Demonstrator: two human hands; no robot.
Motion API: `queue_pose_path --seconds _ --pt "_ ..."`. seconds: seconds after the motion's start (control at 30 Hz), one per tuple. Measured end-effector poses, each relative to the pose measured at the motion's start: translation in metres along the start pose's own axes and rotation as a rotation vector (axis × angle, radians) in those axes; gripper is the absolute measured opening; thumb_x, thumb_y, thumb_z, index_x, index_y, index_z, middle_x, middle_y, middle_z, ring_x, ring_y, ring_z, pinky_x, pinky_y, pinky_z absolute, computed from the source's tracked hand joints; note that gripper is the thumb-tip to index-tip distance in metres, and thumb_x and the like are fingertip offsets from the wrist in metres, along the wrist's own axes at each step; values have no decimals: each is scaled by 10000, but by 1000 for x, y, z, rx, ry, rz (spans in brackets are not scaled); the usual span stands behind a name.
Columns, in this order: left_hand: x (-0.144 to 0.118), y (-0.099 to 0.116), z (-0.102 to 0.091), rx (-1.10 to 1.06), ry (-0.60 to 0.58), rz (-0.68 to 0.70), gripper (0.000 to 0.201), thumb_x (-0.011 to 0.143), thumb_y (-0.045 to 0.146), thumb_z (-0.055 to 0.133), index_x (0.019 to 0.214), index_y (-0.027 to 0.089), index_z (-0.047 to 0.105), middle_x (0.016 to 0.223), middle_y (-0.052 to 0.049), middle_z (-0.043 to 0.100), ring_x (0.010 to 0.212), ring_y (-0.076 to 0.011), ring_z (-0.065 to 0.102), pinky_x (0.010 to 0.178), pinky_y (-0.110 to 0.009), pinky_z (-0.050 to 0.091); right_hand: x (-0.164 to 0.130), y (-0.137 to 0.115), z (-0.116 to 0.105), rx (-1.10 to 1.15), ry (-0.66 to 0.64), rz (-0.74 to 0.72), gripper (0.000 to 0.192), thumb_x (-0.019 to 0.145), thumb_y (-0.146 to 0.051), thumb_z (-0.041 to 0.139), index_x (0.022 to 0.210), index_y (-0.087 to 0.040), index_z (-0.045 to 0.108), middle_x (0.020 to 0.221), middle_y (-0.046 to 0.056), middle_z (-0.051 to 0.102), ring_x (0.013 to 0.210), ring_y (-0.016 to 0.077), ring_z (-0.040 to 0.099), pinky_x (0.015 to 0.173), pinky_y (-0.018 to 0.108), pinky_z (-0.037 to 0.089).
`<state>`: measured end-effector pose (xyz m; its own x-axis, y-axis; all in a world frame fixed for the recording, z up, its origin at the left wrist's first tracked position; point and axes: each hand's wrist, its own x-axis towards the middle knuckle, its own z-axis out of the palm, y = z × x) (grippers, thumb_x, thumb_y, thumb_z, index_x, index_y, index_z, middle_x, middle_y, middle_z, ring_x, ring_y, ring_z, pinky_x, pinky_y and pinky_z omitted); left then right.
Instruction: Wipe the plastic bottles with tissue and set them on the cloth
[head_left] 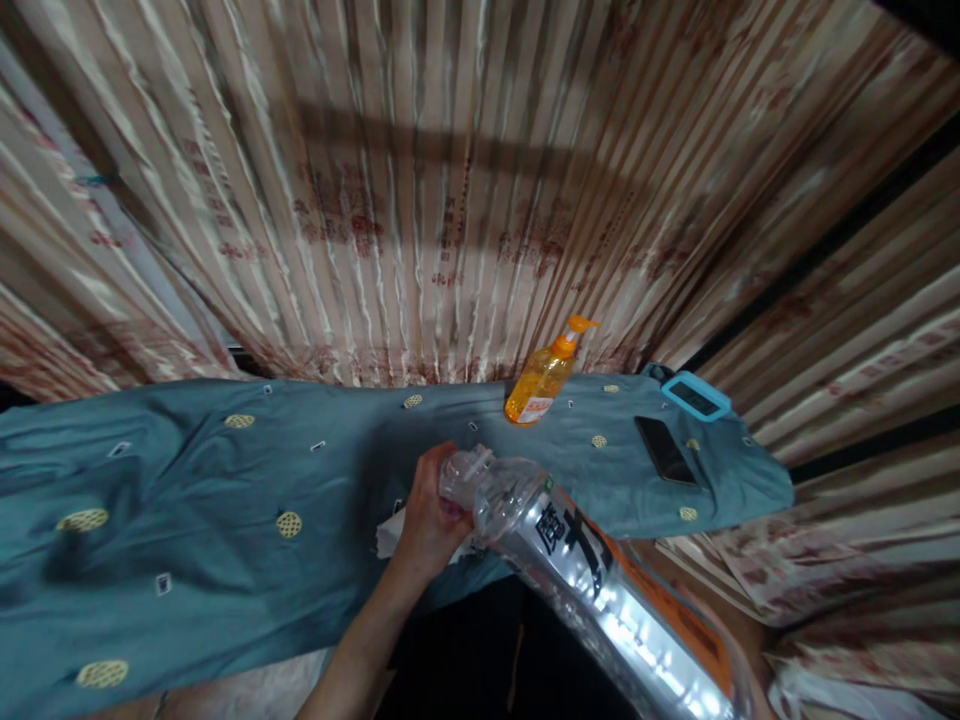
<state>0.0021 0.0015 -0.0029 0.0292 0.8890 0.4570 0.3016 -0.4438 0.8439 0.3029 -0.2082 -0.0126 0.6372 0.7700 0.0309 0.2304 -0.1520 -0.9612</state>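
Observation:
In the head view, my left hand [431, 525] is closed round a small clear plastic bottle [459, 472] with a pinkish tint low down. A large clear plastic bottle [592, 570] with a silver and orange label slants down to the lower right, its neck end against the small bottle. Whether liquid passes between them I cannot make out. My right hand [742, 650] grips the large bottle from its far side, and most of its fingers are hidden. White crumpled tissue [389, 535] lies under my left hand.
A teal patterned cloth [225, 500] covers the table. An orange pump bottle [541, 380] stands near its back edge. To the right lie a black phone [664, 450] and a blue-framed digital clock [696, 396]. Pleated curtains [420, 200] hang behind and at the right.

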Motion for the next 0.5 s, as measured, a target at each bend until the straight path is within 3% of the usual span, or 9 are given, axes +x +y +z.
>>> queue_pose_path --seconds 0.27,0.4,0.5 --pt "1 2 0 10 -7 -14 800 681 290 916 1405 235 581 1351 -115 704 1234 -335 725 1080 -508 608 33 24 -4 29 -34 -15 462 854 -694 717 1119 -323 791 961 62 784 1196 398 781 1002 556 676" --pt "1 3 0 18 4 -1 782 684 266 903 1397 238 582 1345 -111 706 1235 -330 726 1081 -502 607 20 18 -5 42 -36 -37 562 804 -725 764 1193 -319 784 1043 69 807 1220 397 775 1034 552 658" --pt "1 3 0 15 10 13 759 712 277 894 1400 241 575 1341 -109 706 1229 -321 728 1072 -492 611 -4 1 -5 57 -39 -82 745 697 -765 837 1285 -313 764 1243 102 804 1323 432 728 1113 584 608"
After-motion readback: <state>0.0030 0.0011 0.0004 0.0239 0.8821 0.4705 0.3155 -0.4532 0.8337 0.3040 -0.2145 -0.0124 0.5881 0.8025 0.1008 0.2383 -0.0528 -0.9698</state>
